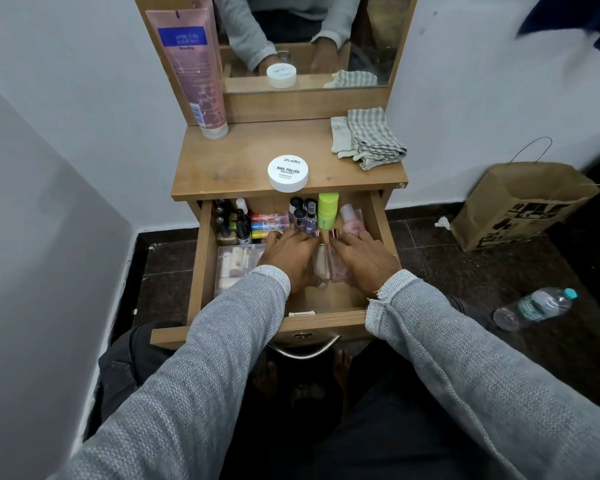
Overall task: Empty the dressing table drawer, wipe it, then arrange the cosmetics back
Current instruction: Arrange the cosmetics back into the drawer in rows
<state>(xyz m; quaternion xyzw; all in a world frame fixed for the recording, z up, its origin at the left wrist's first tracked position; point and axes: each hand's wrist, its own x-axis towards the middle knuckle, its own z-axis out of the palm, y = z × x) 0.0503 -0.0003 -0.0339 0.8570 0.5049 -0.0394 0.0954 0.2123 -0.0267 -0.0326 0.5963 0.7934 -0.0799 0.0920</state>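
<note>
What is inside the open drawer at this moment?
The drawer holds small dark bottles, coloured tubes, a green jar, a pink bottle and a clear box. Two glass bottles lie between both hands, which cover what is under them.

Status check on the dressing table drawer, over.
Left hand and right hand flat on two bottles lying in the open drawer. Drawer full of cosmetics. Cloth unused on top. Nothing blocking.

White tub (288, 173) lid: "zudio NAIL POLISH".
</note>
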